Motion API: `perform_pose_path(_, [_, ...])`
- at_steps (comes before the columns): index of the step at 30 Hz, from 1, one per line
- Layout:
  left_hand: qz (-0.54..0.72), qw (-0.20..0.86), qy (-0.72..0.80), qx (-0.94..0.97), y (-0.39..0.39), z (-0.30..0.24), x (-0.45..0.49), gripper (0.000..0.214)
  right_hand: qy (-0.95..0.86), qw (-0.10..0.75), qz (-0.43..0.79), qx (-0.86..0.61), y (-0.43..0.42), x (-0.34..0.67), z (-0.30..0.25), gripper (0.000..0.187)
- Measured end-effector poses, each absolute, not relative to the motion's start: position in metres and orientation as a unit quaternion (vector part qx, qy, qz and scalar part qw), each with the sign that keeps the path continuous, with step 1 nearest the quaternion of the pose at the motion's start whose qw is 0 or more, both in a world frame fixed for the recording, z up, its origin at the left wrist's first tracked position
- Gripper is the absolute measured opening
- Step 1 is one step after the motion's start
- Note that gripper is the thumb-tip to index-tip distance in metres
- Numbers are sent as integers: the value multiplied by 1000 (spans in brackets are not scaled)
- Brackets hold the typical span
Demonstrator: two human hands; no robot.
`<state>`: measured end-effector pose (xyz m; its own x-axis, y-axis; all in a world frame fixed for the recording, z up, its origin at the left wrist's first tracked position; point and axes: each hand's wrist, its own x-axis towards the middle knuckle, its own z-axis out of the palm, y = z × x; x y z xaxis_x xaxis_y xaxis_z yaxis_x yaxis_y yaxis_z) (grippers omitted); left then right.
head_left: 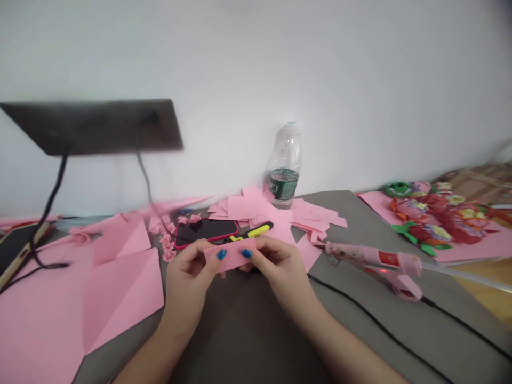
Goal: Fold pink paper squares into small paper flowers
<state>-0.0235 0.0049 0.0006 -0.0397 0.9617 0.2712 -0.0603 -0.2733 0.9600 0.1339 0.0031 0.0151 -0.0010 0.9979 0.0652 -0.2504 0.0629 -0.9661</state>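
A small pink paper strip (232, 259) is stretched between my two hands above the grey table. My left hand (192, 277) pinches its left end, thumb in front and fingers behind. On the other end, my right hand (282, 269) has the same pinch. Just beyond the strip lie a yellow and black utility knife (256, 231) and a phone (208, 229) with a pink edge. Farther back, a pile of cut pink paper pieces (244, 205) spreads around a clear bottle (286, 160) with a green label.
A pink glue gun (384, 266) with a lit red light lies at right, its black cord crossing the table. Paper flowers (436, 213) sit behind it. Large pink sheets (44, 309) cover the left side. Small folded pink pieces (167, 240) lie beside the phone. Cables hang from a wall socket panel (100, 128).
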Motion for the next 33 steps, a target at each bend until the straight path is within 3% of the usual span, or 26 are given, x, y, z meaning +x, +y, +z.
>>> perform_pose_path(10, [594, 471, 397, 517, 5, 2, -22, 17, -453, 566, 549, -417, 0, 134, 14, 31])
perform_pose_path(22, [560, 353, 445, 604, 4, 9, -22, 8, -457, 541, 551, -442, -1, 132, 15, 33])
perform_pose_path(33, [543, 353, 440, 622, 4, 9, -25, 7, -469, 536, 543, -446, -1, 132, 14, 31])
